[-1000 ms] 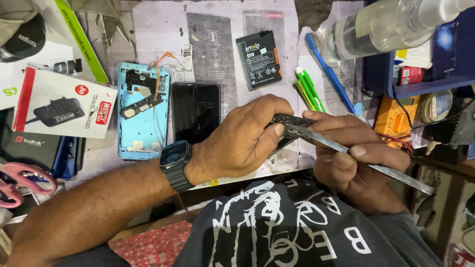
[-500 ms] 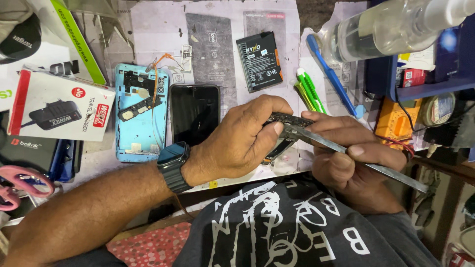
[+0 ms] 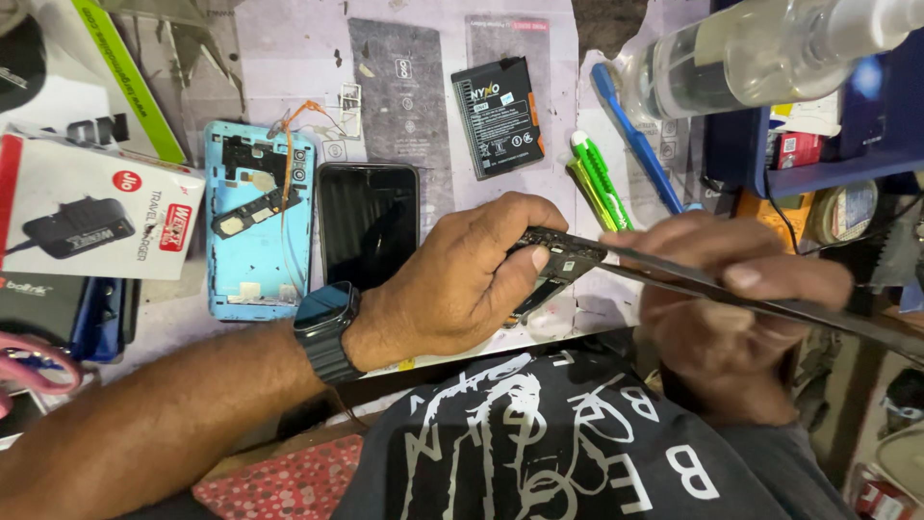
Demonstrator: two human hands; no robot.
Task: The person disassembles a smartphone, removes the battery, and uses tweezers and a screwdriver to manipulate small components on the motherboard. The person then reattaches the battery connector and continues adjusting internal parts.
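My left hand [image 3: 462, 279] grips a small dark phone part [image 3: 563, 255], a circuit board or frame, above the front edge of the work mat. My right hand [image 3: 741, 308] holds long metal tweezers [image 3: 770, 303] whose tip touches that part. On the mat behind lie a light-blue opened phone back shell [image 3: 260, 226] with orange wires, a black phone screen [image 3: 368, 221] and a black phone battery [image 3: 499, 116]. A dark smartwatch [image 3: 325, 327] sits on my left wrist.
A white charger box [image 3: 91, 221] lies at the left. A green pen [image 3: 599, 178] and a blue toothbrush [image 3: 635, 144] lie right of the battery. A clear plastic bottle [image 3: 760, 58] rests at the top right above a blue tray [image 3: 818, 169]. Pink scissors [image 3: 29, 361] are at the far left.
Both hands stay together on the dark part and tweezers; the view has shifted slightly, and the tweezers sit a little lower across my right hand.
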